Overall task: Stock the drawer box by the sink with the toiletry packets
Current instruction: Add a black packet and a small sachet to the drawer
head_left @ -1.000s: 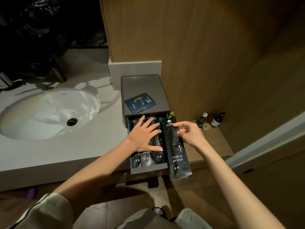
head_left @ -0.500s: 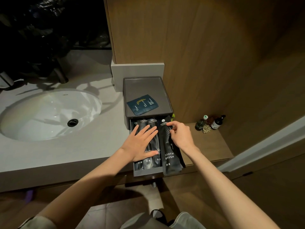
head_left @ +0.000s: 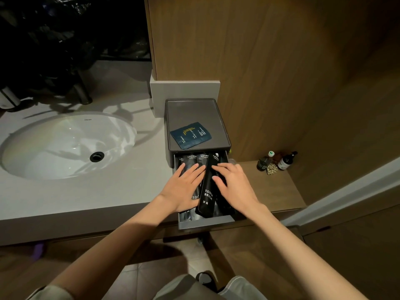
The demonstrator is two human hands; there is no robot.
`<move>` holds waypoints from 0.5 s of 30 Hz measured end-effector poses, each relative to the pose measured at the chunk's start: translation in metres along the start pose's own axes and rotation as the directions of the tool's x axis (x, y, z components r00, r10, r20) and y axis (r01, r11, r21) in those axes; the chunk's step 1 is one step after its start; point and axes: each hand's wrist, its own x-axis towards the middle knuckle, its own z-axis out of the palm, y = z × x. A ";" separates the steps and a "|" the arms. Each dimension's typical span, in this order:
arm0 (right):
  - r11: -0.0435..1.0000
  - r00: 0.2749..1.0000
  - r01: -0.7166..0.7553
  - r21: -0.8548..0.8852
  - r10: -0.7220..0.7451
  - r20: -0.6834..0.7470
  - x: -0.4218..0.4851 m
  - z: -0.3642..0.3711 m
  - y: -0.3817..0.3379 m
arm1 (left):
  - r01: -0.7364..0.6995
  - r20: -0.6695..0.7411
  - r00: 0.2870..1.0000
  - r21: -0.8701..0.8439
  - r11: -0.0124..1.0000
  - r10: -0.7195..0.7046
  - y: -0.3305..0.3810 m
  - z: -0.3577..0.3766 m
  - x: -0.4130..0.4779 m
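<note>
Left grip (head_left: 184, 187): flat, palm down, fingers straight and close together, pressing on the row of black foil toothbrush packets (head_left: 190, 159) in the left part of the drawer. It curls round nothing.

Right grip (head_left: 236, 185): fingers spread and nearly straight, with the fingertips (head_left: 217, 168) laid on the right edge of the loose black foil packet lettered TOOTH BRUSH (head_left: 207, 192). No pinch shows, though the thumb is hard to tell from the fingers.

Task item, position: the loose packet lies in the pulled-out grey drawer (head_left: 205, 223) of the dark grey drawer box (head_left: 194, 111). It sits between the two grips, just beside the left one.
- Long axis: front to back along the drawer, slightly skewed, far end leaning right.
- Near end: just behind the drawer's front wall.
- Seating: appears to ride over its neighbours, not flat.
- Coming move, as judged: a press down and a small straightening. The right grip is the nearer for it.

Also present: dark blue flat sachet with gold print (head_left: 190, 135), on the box lid.

Surroundings:
- Grey stone table (head_left: 129, 187).
- White oval sink (head_left: 65, 146), left of the box.
- Small dark bottles (head_left: 285, 161) on the wooden ledge (head_left: 270, 191), to the right.

Not made out:
- The count of packets beneath the grips.
- The drawer's right side, covered by the right grip.
- The sachet's small print.
</note>
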 end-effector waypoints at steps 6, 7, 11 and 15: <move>0.996 0.976 -0.078 0.054 0.065 0.207 -0.015 0.004 -0.025 | -0.015 0.011 1.000 0.013 1.000 0.015 -0.001 -0.003 0.001; 0.994 0.972 -0.100 0.052 0.086 0.220 -0.016 0.007 -0.026 | -0.015 0.015 1.000 0.009 1.000 0.015 -0.002 -0.003 0.000; 0.987 0.968 -0.133 0.093 0.110 0.226 -0.018 0.013 -0.021 | -0.002 -0.001 1.000 -0.049 0.999 0.002 -0.003 -0.003 -0.001; 0.991 0.968 -0.115 0.074 0.095 0.232 -0.018 0.011 -0.013 | 0.004 0.004 1.000 -0.091 0.996 -0.004 -0.005 -0.002 -0.001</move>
